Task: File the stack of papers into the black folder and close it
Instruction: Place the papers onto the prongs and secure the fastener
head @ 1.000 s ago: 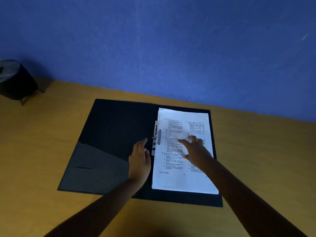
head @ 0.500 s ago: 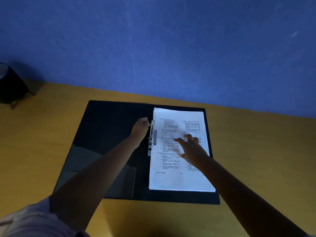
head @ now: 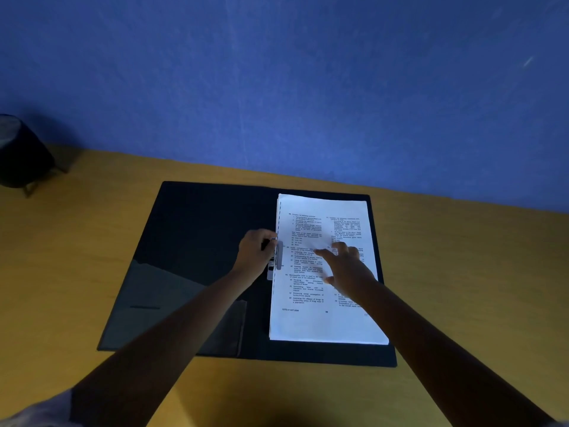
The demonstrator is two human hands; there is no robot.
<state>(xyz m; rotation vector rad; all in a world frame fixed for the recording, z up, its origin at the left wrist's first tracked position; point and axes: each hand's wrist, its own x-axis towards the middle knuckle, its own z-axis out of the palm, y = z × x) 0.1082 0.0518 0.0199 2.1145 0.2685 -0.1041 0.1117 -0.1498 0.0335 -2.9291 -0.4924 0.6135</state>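
Papers [head: 323, 272] lie under right hand [head: 348, 266], beside left hand [head: 255, 252].

Black folder, white printed pages, yellow-brown desk, blue wall

On the flat black folder [head: 197, 241] lies a white paper stack [head: 326, 322] with two columns of dark print; a grey metal clip [head: 278, 257] edges it.

Office-like: desk [head: 462, 272]; folder [head: 200, 241]

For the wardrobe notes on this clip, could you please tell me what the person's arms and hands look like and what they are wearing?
Both forearms are bare, and the left hand and right hand wear no gloves. No rings, watch or bracelets can be made out in the dim light. A light-coloured sleeve edge shows at the lower left, high on the left arm.
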